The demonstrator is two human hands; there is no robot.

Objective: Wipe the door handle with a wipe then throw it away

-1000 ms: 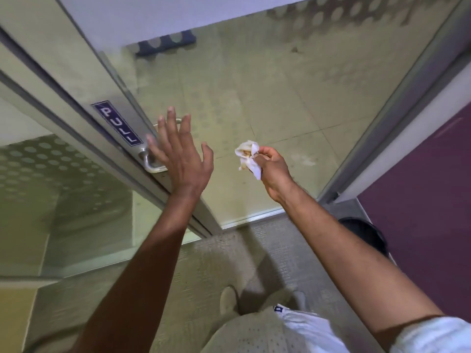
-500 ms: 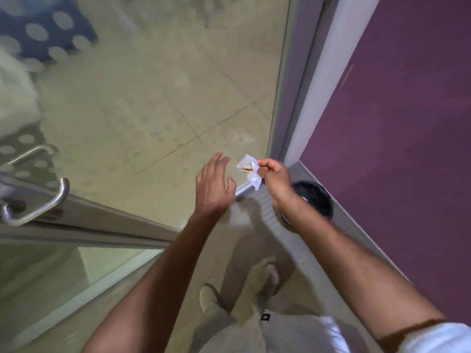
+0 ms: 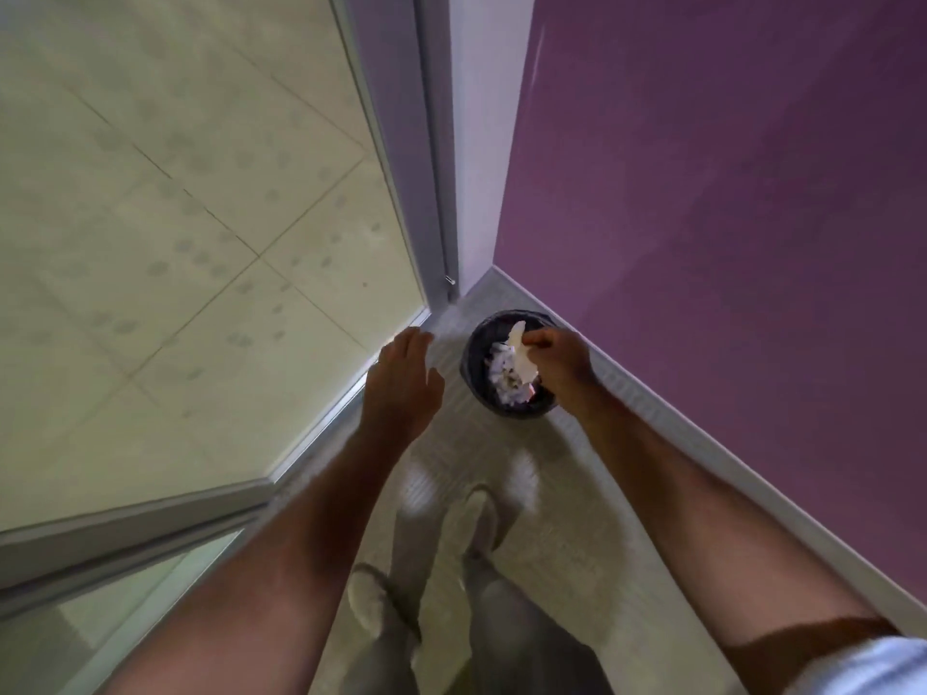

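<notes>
My right hand point(image 3: 562, 366) pinches a crumpled white wipe point(image 3: 521, 354) between thumb and fingers, directly over a small round black bin point(image 3: 476, 366) on the floor in the corner. The bin holds several crumpled white papers. My left hand point(image 3: 401, 381) hovers left of the bin with its fingers apart and nothing in it. The door handle is out of view.
A glass door panel point(image 3: 200, 218) with a metal frame point(image 3: 401, 143) fills the left side. A purple wall point(image 3: 727, 218) with a pale skirting runs along the right. My two feet in light shoes point(image 3: 471, 524) stand on the carpet below the bin.
The view has swung right and down from the door handle to the corner. My right hand carried the wipe from beside the door to over the bin; my left hand left the handle.
</notes>
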